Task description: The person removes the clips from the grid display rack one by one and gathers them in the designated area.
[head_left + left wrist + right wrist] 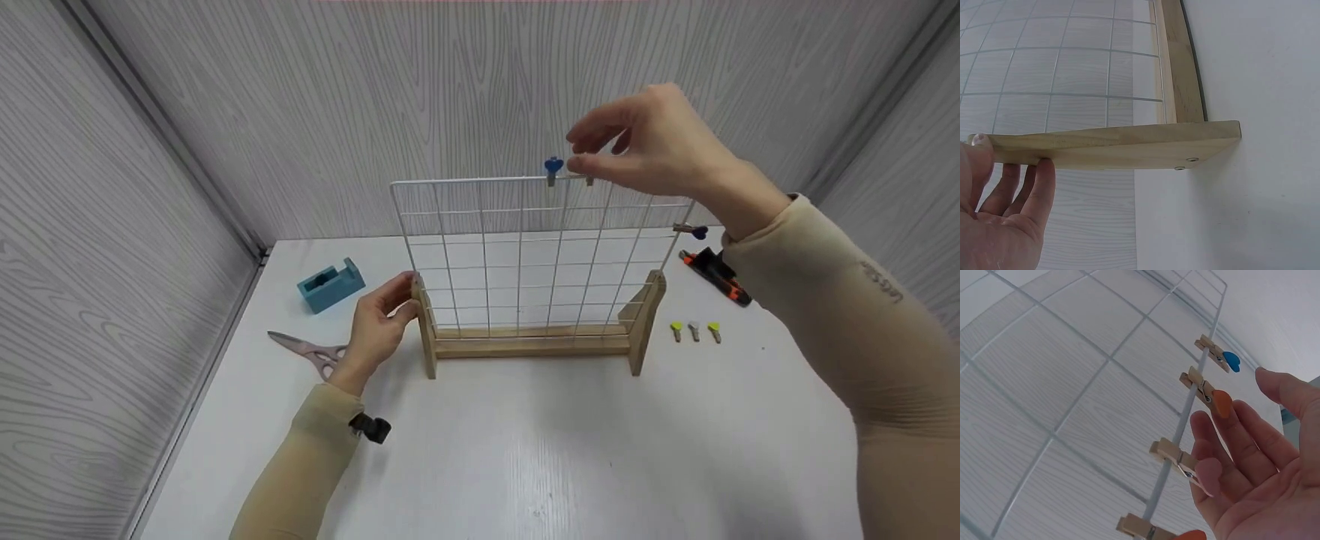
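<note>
Left of the rack [532, 347] lie scissors [306, 347]; right, a cutter [715, 278].

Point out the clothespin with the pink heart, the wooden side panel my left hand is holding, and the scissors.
Pink-heart clothespin [1207, 474]: right wrist view, on its heart.
Wooden side panel [1112, 153]: left wrist view, on its broad outer face.
Scissors [309, 349]: head view, near the pivot.
</note>
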